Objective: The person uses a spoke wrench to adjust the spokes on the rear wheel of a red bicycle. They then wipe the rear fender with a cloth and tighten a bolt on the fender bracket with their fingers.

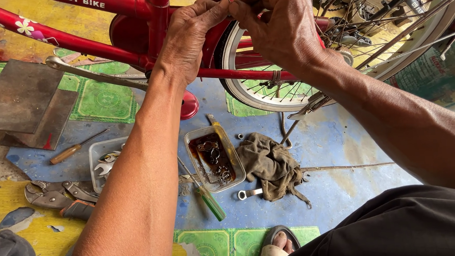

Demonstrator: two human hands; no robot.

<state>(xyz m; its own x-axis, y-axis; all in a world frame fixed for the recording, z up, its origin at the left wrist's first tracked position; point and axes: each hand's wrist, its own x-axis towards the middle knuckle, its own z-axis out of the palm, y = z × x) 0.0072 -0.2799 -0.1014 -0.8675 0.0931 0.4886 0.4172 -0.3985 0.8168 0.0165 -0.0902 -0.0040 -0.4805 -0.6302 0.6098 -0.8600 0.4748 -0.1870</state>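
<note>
Foot in a sandal (pixel 278 245) nearest, on the green mat. Beyond it on the blue floor (pixel 337 138): green-handled screwdriver (pixel 208 196), long axis running near-right to far-left; clear tray (pixel 214 157) of dark oil and small parts; grey rag (pixel 271 164) just beside it. Pliers (pixel 54 197) lie left. Farthest, red bicycle frame (pixel 145 49), its tubes slanting down to the right. Left hand (pixel 189 39) and right hand (pixel 279 24) meet at the frame above the rear wheel (pixel 272 97), fingertips pinched narrow; what they pinch, cannot tell.
</note>
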